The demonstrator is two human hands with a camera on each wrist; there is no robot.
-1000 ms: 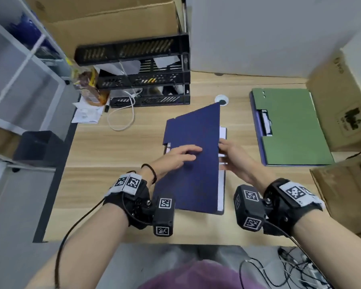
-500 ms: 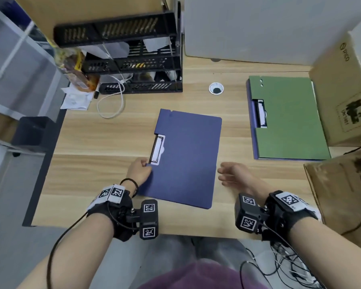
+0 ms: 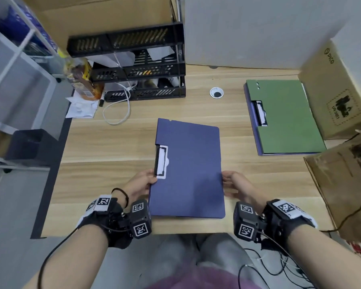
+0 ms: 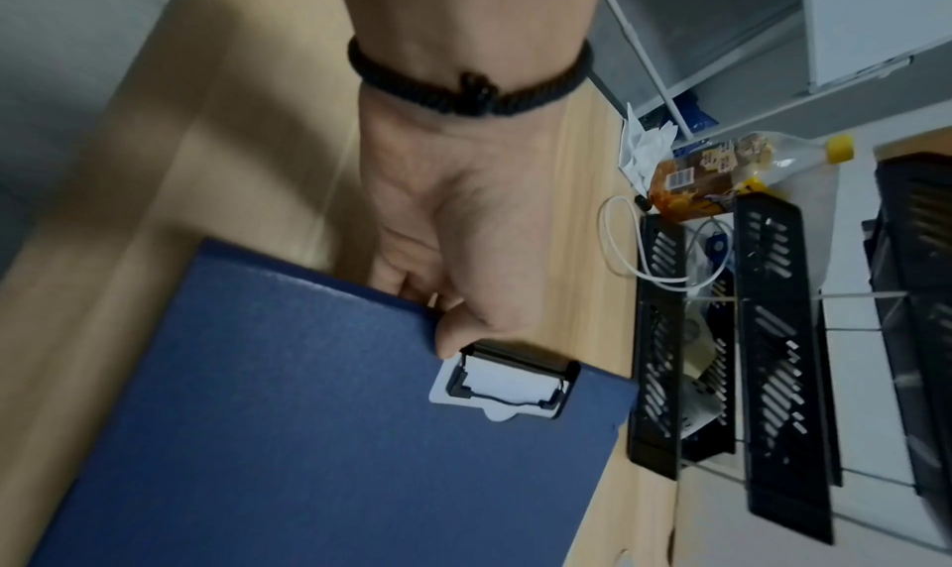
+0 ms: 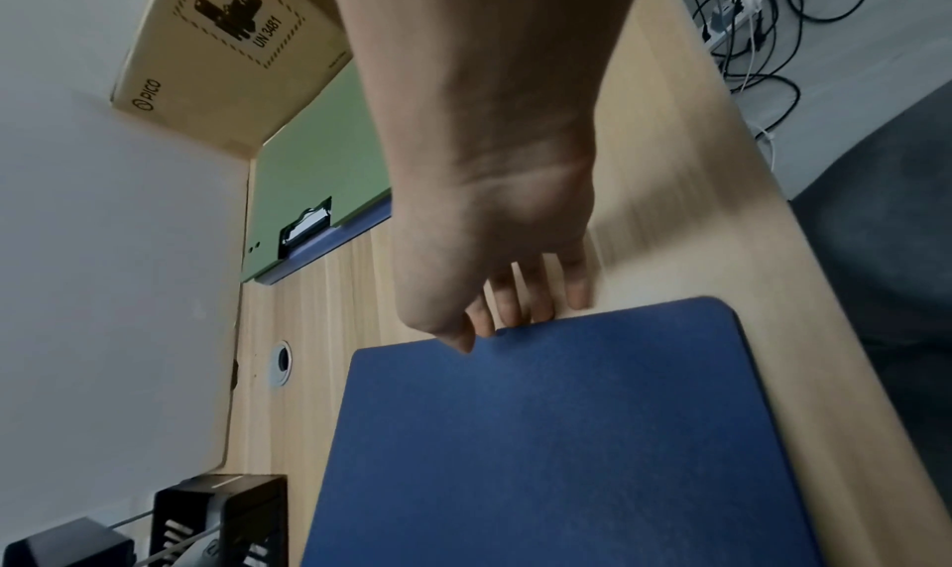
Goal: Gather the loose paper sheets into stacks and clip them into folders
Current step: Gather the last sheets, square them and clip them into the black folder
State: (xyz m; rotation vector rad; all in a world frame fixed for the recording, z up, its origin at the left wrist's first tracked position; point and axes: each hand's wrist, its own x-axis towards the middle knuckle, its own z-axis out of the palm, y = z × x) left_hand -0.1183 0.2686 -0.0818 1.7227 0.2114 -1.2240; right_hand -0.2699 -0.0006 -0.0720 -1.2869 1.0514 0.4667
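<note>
A closed blue folder [image 3: 189, 170] is seen lying flat on the wooden desk [image 3: 113, 147], in the middle of its near half, with its lower edge close to the front edge of the desk. A black clip [image 3: 161, 161] is set in a cut-out on its left edge, over a white patch. The left edge is gripped just below the clip by the left hand [image 3: 141, 183]: in the left wrist view the thumb is laid on the cover beside the clip and the fingers are curled under the edge. The right edge is met by the right hand [image 3: 237, 185], whose fingers [image 5: 507, 303] are bent down against it; whether they are tucked under the cover cannot be told. A tagged camera unit is strapped to each wrist, and a black band [image 4: 479, 95] is worn on the left wrist.

Well apart, at the far right of the desk, a closed green folder [image 3: 288, 119] is laid on top of another blue one, of which only the edges are shown. A cardboard box [image 3: 338, 94] marked PICO stands just to its right. Between the two folders a round cable hole [image 3: 216, 93] is set in the desk. At the far left a black stacked tray rack [image 3: 138, 65] is placed, with a white cable [image 3: 121, 113] looped in front of it and crumpled paper [image 3: 81, 107] beside it.
</note>
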